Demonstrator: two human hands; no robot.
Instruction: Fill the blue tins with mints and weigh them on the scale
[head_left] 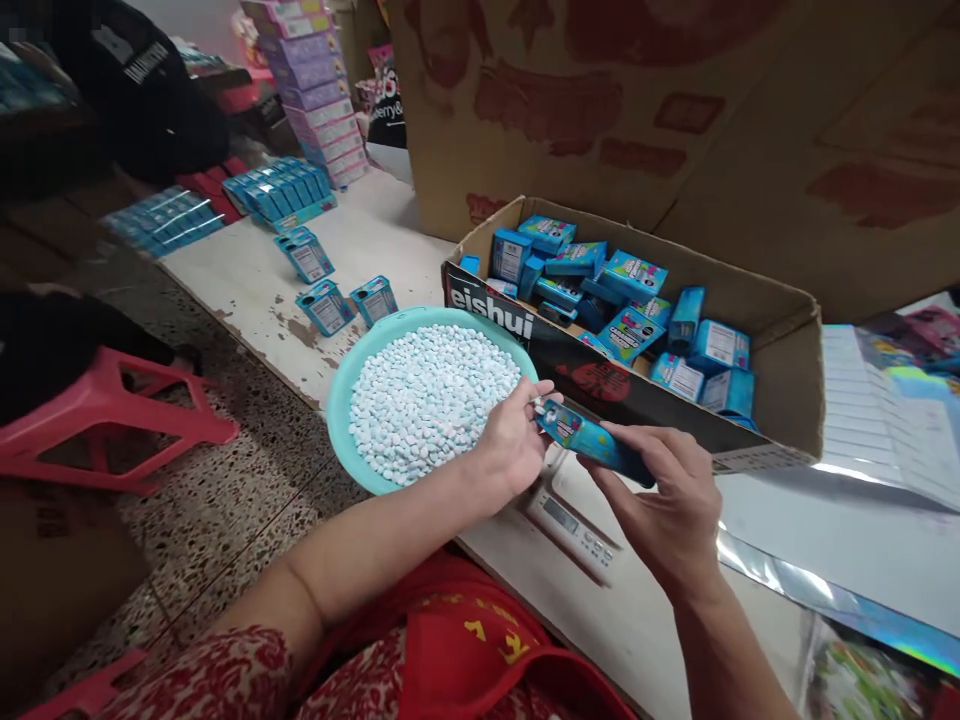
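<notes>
My right hand (667, 490) grips the closed end of a small blue candy box (581, 435), held tilted above a digital scale (574, 530). At the box's left end is my left hand (517, 440), palm up, its fingertips against the opening, where something small and white shows. Just left of that hand a turquoise basin (341, 420) holds a heap of pale candies (427, 400). Behind the scale stands an open cardboard carton (780, 380) with many blue boxes (634, 330) lying loose inside.
Three blue boxes (325, 306) stand behind the basin, with packed rows (281, 190) farther back. White sheets (877, 410) lie at the right. A red stool (112, 410) and a person in dark clothing (150, 90) are at the left.
</notes>
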